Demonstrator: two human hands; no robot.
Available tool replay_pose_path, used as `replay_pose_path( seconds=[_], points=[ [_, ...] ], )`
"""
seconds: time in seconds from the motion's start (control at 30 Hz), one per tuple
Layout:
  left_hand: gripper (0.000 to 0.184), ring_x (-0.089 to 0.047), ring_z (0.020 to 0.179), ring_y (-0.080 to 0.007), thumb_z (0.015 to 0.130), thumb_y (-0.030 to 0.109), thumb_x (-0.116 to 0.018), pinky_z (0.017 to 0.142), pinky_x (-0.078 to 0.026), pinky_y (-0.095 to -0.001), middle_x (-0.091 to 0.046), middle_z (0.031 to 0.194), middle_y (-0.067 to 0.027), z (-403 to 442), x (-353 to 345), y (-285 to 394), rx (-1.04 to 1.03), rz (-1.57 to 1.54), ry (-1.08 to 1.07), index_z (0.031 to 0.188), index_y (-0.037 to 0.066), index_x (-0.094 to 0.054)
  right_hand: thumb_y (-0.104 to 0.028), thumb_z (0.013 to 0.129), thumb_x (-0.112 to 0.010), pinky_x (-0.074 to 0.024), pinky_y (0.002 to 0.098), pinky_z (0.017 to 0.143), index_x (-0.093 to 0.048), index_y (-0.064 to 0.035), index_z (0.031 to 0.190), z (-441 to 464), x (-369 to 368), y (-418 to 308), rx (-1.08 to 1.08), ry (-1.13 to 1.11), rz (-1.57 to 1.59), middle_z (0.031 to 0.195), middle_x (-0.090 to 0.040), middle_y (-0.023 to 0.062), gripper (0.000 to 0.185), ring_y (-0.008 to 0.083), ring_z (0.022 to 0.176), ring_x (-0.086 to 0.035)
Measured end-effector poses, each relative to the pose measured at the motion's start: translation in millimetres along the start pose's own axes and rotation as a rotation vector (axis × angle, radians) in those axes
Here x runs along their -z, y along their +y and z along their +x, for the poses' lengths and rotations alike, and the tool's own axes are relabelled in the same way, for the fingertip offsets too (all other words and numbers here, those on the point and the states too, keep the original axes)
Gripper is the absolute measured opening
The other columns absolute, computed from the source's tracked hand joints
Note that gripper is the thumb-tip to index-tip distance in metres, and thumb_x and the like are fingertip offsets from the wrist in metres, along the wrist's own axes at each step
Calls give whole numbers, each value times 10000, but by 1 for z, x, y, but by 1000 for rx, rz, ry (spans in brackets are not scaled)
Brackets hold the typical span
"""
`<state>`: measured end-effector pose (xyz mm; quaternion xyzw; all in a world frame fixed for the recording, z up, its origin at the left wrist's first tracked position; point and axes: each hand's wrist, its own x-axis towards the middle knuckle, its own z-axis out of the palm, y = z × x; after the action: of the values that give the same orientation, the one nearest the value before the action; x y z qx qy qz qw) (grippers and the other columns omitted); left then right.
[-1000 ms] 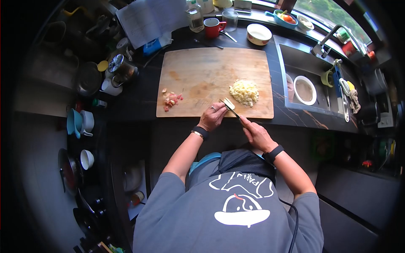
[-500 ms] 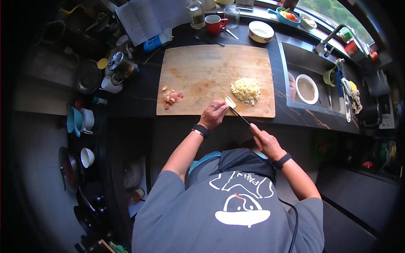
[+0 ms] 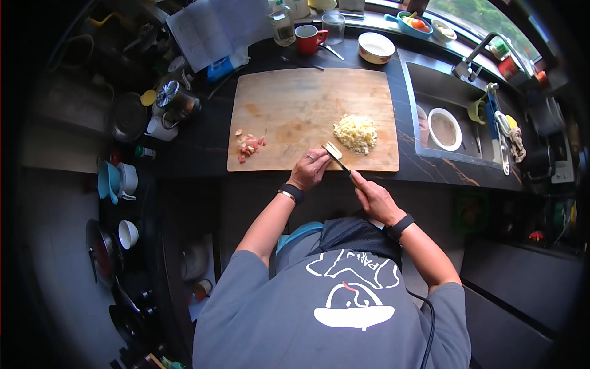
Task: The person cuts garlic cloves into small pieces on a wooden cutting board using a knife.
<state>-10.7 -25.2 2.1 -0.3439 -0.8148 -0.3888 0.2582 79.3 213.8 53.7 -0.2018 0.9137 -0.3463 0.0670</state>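
Near the front edge of the wooden cutting board (image 3: 295, 98), my left hand (image 3: 309, 168) pinches a pale cream-coloured piece of food (image 3: 332, 149), whose exact kind I cannot tell. My right hand (image 3: 377, 200) is wrapped around the handle of a knife (image 3: 339, 162). The blade points up and left and meets the pale piece beside my left fingertips. Just to the right lies a heap of finely chopped pale yellow bits (image 3: 356, 133). Small pink and reddish chopped pieces (image 3: 249, 146) lie at the board's left side.
Right of the board is a sink (image 3: 424, 80) with a white round container (image 3: 444, 130) in it. Behind the board stand a red mug (image 3: 309, 40), a glass jar and a white bowl (image 3: 376, 48). An open notebook (image 3: 206, 34) and a metal pot (image 3: 177, 98) are at left.
My right hand and the knife have shifted left and slightly up, bringing the blade closer to my left fingers. The left hand stays at the pale piece. The view has shifted slightly.
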Motion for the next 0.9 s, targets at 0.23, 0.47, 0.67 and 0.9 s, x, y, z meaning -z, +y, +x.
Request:
replay_pose_path(
  seconds=[0.23, 0.47, 0.67, 0.9],
  points=[
    [128, -643, 891, -278, 806, -6, -730, 813, -536, -366, -666, 979, -112, 0, -1, -1, 3, 22, -2, 922, 1, -676, -122, 938, -572, -520, 488, 629, -365, -186, 1484, 9, -16, 6, 61, 81, -51, 799, -587, 185, 587, 390, 697, -622],
    [140, -643, 897, -286, 804, 15, -729, 827, -535, -369, -666, 977, -114, -1, 1, -2, 11, 26, -31, 934, 7, -678, -111, 913, -602, -530, 466, 598, -361, -222, 1495, -6, -9, 16, 21, 23, -25, 786, -584, 163, 640, 375, 656, -621],
    [122, -633, 902, -276, 805, 24, -735, 814, -525, -369, -654, 967, -95, 2, 2, 0, 30, 15, -26, 910, 35, -673, -84, 905, -611, -525, 452, 624, -402, -187, 1475, -56, 25, 20, 72, 37, -38, 778, -572, 149, 615, 357, 683, -614],
    [289, -590, 1064, -302, 756, 31, -740, 918, -494, -404, -613, 1126, -101, 21, 21, -7, -35, 3, -257, 1014, 83, -622, -7, 904, -592, -538, 389, 742, -463, -90, 1434, -58, 58, 2, 54, 268, 71, 1011, -660, 201, 552, 354, 855, -658]
  ],
)
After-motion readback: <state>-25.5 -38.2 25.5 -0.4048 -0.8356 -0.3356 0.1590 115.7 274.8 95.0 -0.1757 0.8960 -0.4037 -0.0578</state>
